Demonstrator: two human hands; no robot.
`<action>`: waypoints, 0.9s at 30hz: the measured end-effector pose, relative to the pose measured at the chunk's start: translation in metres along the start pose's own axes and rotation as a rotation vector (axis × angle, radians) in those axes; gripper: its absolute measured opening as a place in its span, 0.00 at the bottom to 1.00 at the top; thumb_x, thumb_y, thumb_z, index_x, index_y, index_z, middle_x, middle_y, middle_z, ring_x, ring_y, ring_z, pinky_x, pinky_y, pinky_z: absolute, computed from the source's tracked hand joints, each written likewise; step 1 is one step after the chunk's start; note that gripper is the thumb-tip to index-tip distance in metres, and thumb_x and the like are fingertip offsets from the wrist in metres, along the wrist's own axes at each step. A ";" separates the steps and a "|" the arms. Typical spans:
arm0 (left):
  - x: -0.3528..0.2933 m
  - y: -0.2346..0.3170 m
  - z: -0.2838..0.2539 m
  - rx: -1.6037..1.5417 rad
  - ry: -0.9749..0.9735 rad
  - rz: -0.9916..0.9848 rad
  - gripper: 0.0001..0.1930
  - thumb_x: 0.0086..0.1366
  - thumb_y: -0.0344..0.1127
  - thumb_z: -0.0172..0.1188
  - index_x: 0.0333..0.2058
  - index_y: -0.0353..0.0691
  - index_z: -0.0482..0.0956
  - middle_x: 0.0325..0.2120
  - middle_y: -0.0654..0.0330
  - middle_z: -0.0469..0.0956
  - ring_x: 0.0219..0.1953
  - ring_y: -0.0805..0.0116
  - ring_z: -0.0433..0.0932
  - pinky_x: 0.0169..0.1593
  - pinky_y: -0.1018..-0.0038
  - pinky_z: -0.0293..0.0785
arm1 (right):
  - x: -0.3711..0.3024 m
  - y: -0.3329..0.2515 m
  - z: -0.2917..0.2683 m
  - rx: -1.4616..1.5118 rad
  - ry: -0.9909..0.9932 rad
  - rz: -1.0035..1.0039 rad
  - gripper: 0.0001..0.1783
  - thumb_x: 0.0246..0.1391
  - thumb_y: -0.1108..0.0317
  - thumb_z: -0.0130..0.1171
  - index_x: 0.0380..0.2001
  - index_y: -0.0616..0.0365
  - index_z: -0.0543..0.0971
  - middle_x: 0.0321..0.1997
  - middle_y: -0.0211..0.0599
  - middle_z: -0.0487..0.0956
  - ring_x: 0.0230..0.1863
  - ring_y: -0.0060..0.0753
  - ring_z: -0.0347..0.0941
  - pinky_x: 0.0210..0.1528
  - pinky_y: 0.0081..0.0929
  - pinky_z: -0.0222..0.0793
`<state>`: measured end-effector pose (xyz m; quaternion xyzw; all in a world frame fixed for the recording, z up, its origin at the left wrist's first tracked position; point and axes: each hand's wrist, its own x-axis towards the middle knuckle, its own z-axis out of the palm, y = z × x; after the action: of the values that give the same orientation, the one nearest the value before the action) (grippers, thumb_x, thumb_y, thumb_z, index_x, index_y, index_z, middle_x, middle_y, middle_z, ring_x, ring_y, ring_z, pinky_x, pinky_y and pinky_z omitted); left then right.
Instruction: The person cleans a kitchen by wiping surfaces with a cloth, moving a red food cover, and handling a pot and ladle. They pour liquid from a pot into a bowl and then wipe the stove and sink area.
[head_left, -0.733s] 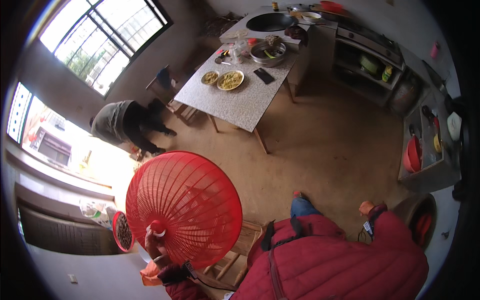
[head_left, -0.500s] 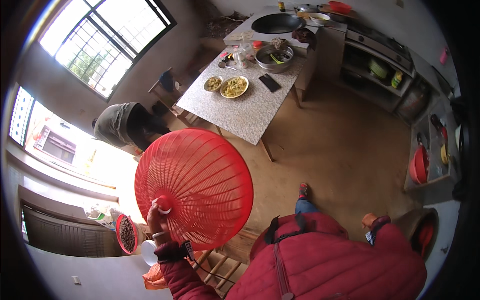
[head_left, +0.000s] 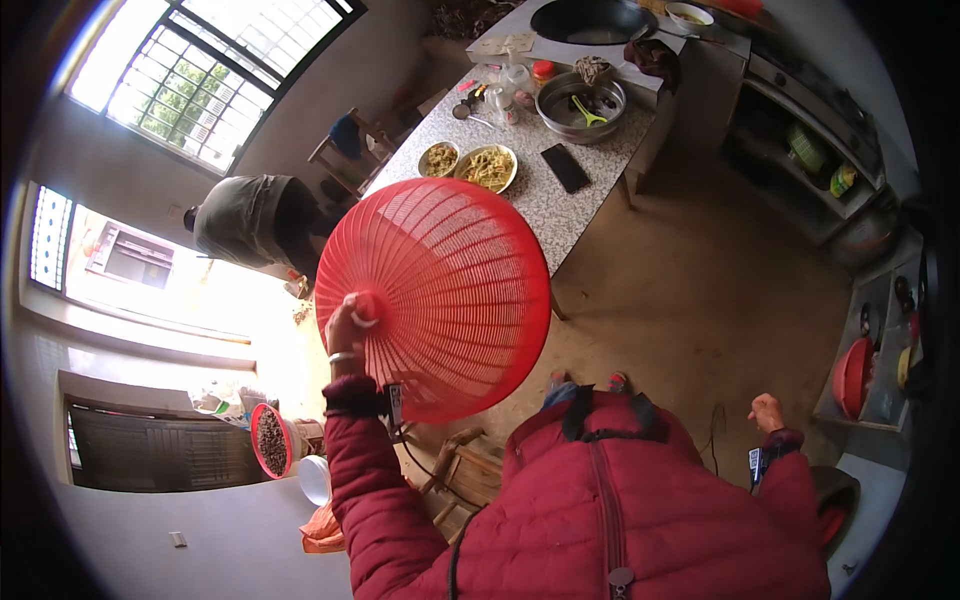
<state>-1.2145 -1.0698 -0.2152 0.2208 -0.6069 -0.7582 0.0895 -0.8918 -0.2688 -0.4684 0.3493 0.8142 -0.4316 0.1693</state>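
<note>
My left hand [head_left: 345,325] grips the knob of a large red mesh food cover [head_left: 455,300], fingers closed round it. The dome hangs in the air before me, in front of the near edge of the speckled table [head_left: 575,225] and hiding part of it. Just beyond its far rim stand a small bowl of food [head_left: 438,160] and a larger plate of yellowish food [head_left: 488,168], both uncovered. Out to my right side, my right hand [head_left: 767,412] hangs with fingers curled in and nothing seen in them.
On the table are a black phone [head_left: 566,168], a metal basin [head_left: 556,122] with a green-handled utensil, and jars [head_left: 515,75]. A person [head_left: 250,220] bends over at the left. A wooden chair [head_left: 470,470] stands below the cover. Shelves [head_left: 870,350] line the right wall.
I have stepped forward, and the table looks nearer. The food cover in my left hand has come closer to the dishes. My right hand has swung slightly forward.
</note>
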 end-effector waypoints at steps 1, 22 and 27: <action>0.016 -0.001 0.010 0.010 -0.002 -0.017 0.13 0.57 0.33 0.61 0.38 0.31 0.78 0.34 0.59 0.79 0.36 0.67 0.78 0.38 0.73 0.77 | -0.005 0.011 0.003 0.030 -0.009 0.025 0.09 0.54 0.64 0.48 0.29 0.58 0.73 0.17 0.35 0.76 0.18 0.23 0.71 0.18 0.26 0.65; 0.340 0.010 0.123 1.483 -0.512 0.984 0.13 0.48 0.29 0.59 0.36 0.44 0.77 0.21 0.55 0.77 0.27 0.53 0.78 0.30 0.62 0.72 | -0.147 -0.002 0.213 -0.718 -0.098 -0.252 0.11 0.32 0.78 0.61 0.26 0.61 0.78 0.33 0.40 0.80 0.42 0.42 0.74 0.44 0.40 0.69; 0.388 -0.010 0.145 1.544 -0.583 0.676 0.16 0.46 0.29 0.59 0.38 0.43 0.77 0.24 0.53 0.78 0.30 0.51 0.78 0.32 0.62 0.74 | -0.175 -0.046 0.227 -0.730 -0.230 -0.132 0.09 0.38 0.73 0.61 0.27 0.62 0.77 0.29 0.44 0.80 0.32 0.46 0.76 0.32 0.39 0.72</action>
<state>-1.6214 -1.0963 -0.2890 -0.1728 -0.9799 -0.0969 -0.0233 -0.8082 -0.5467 -0.4698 0.1625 0.9107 -0.1597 0.3445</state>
